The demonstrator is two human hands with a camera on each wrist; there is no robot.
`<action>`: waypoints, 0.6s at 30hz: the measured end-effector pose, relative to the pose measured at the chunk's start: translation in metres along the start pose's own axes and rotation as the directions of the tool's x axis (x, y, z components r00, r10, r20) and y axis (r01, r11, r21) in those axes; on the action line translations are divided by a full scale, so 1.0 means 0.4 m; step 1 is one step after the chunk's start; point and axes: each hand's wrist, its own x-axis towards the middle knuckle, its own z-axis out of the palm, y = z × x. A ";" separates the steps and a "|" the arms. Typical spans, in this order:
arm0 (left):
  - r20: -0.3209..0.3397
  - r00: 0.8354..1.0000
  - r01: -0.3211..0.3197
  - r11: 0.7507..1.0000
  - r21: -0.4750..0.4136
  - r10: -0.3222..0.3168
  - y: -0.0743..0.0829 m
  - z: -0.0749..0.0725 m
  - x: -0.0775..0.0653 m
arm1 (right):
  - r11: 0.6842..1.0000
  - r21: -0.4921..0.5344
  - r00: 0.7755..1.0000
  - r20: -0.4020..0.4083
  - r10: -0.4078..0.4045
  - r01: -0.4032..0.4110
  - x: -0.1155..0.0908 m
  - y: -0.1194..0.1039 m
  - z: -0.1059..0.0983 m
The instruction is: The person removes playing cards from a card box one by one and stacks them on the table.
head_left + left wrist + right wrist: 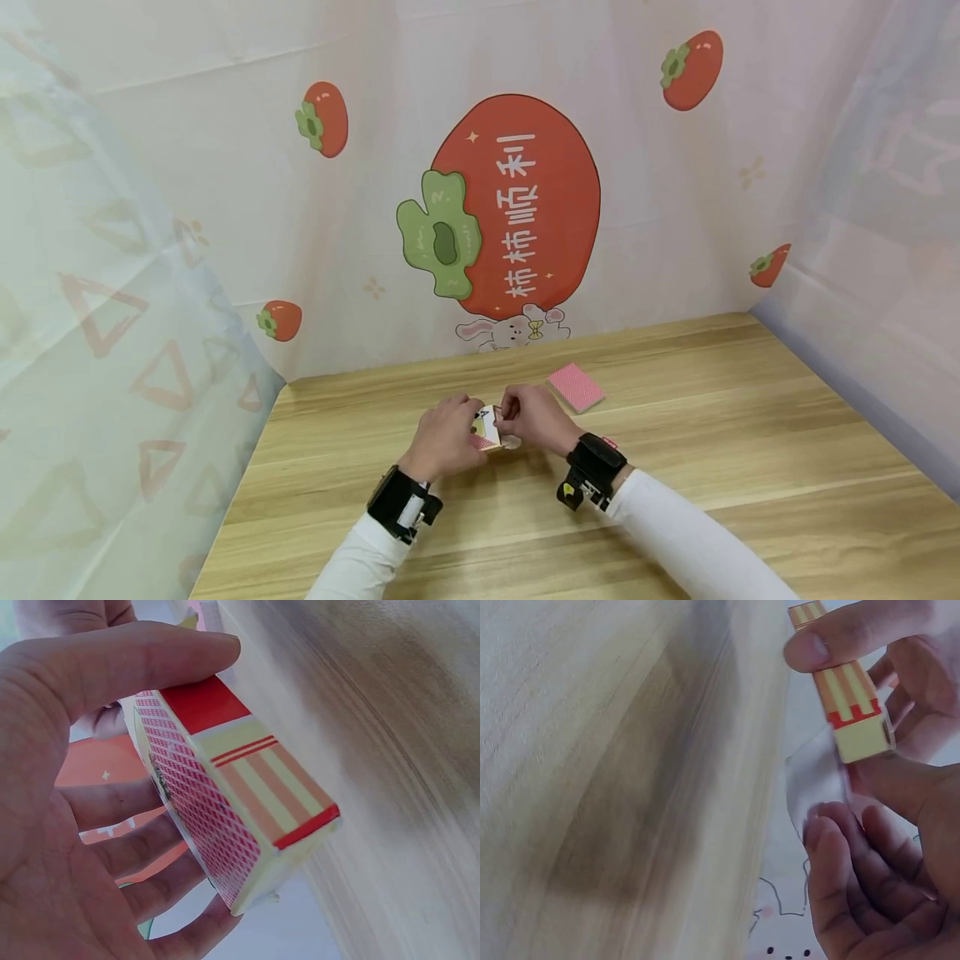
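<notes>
A playing-card box is held low over the table between both hands. It has a red patterned back, striped sides and an ace printed on its face. My left hand grips the box, thumb along one narrow side and fingers behind it. At the box's other end is my right hand, with fingers curled at a white flap that sticks out from the opened end. The right wrist view shows the fingertips pinching this flap's edge. What the box contains is hidden.
A stack of cards with red patterned backs lies on the wooden table, behind and right of my right hand. A printed cloth curtain stands along the table's back edge, with others at both sides.
</notes>
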 end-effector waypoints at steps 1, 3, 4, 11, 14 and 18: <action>-0.007 1.000 -0.006 1.000 0.002 0.006 0.001 -0.001 0.000 | 1.000 -0.004 1.000 -0.010 0.011 -0.011 0.001 0.001 0.002; -0.018 1.000 -0.015 1.000 0.009 0.015 0.001 -0.004 0.001 | 1.000 -0.001 0.999 -0.026 0.031 -0.031 0.002 0.003 0.007; -0.022 1.000 -0.018 1.000 0.013 0.018 0.001 -0.004 0.002 | 0.999 0.002 0.999 -0.032 0.033 -0.033 0.002 0.003 0.008; -0.031 0.999 -0.007 1.000 0.013 0.007 -0.001 -0.009 0.001 | 0.989 0.100 0.994 0.009 0.107 -0.107 0.000 0.007 0.002; -0.044 0.999 -0.002 1.000 0.012 0.003 -0.005 -0.008 0.000 | 0.982 0.131 0.991 0.039 0.128 -0.132 0.000 0.006 -0.011; -0.053 0.999 0.004 1.000 0.010 -0.004 -0.011 -0.008 -0.004 | 0.988 0.124 0.994 0.061 0.089 -0.096 -0.001 0.003 -0.032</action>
